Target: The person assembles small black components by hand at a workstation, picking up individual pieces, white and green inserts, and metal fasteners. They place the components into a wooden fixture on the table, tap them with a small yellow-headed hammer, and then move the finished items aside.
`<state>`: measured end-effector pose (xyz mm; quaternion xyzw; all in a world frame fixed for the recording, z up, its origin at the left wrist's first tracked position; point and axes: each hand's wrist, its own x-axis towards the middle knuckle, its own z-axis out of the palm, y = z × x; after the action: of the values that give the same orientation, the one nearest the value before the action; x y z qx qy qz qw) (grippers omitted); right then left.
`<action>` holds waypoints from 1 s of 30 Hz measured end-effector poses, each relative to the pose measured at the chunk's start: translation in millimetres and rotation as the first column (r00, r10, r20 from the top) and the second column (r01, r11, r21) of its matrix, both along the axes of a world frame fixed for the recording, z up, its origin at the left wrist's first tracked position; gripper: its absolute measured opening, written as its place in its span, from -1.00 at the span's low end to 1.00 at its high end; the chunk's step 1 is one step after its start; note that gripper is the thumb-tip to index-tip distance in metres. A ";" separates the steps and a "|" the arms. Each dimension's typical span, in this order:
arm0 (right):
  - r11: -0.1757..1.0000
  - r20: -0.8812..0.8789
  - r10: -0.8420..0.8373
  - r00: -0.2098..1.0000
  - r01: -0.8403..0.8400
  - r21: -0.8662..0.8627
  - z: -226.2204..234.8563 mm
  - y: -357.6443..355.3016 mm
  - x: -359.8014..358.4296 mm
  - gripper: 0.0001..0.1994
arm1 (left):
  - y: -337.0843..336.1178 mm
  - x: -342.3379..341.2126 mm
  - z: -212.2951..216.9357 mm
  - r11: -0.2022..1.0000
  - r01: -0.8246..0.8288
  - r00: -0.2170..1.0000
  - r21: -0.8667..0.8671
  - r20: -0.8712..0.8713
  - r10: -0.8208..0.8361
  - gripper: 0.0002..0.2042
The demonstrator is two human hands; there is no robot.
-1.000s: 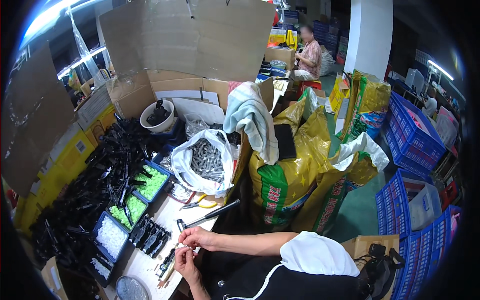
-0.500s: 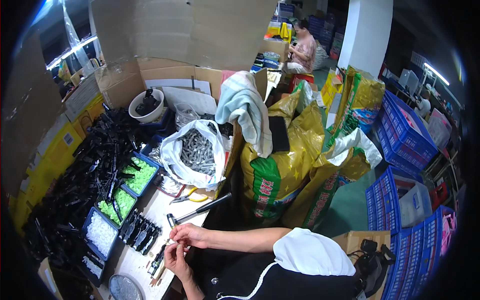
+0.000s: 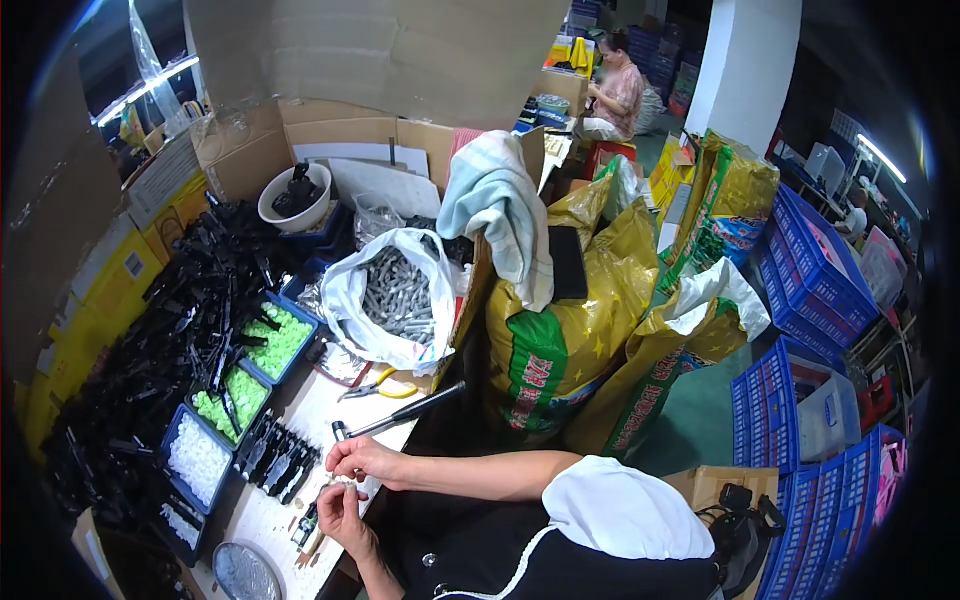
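My left hand (image 3: 340, 515) and my right hand (image 3: 365, 460) meet low over the white table (image 3: 315, 400), fingertips together on a small part (image 3: 343, 484) too tiny to make out. Just left of the hands lies a row of black plastic pieces (image 3: 278, 455). A hammer (image 3: 395, 412) with a dark handle rests on the table right above my right hand. Yellow-handled pliers (image 3: 380, 385) lie a little farther off.
A white bag of grey metal parts (image 3: 395, 295) stands behind the hammer. Blue bins hold green pieces (image 3: 275, 340) and white pieces (image 3: 197, 460); a black parts pile (image 3: 150, 350) lies left. Yellow sacks (image 3: 560, 330) and blue crates (image 3: 815, 270) stand right. Another person (image 3: 615, 95) sits far back.
My view has shifted slightly; both hands stay together over the table edge, with my left hand a little lower under the right. Nothing else has moved.
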<state>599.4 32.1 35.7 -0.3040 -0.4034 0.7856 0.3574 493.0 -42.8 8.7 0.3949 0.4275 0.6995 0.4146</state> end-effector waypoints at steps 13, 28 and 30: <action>0.991 -0.187 0.068 0.980 -0.087 -0.098 -17.0 5.1 -5.4 -0.92 | 1.0 6.1 5.1 0.997 -0.008 0.999 0.077 -0.039 0.011 -0.93; 0.990 -0.197 0.082 0.977 -0.102 -0.097 -16.5 11.7 -8.3 -0.93 | -1.2 -0.3 3.5 0.995 -0.023 0.996 0.101 -0.079 0.031 -0.92; 0.991 -0.197 0.105 0.975 -0.118 -0.056 -16.6 13.9 -8.1 -0.94 | -0.2 -0.6 3.4 0.994 -0.025 0.996 0.104 -0.080 0.034 -0.92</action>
<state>591.3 46.1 19.1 -0.2147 -0.3563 0.8435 0.3399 492.4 -43.0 12.1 0.4375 0.4131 0.7101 0.3656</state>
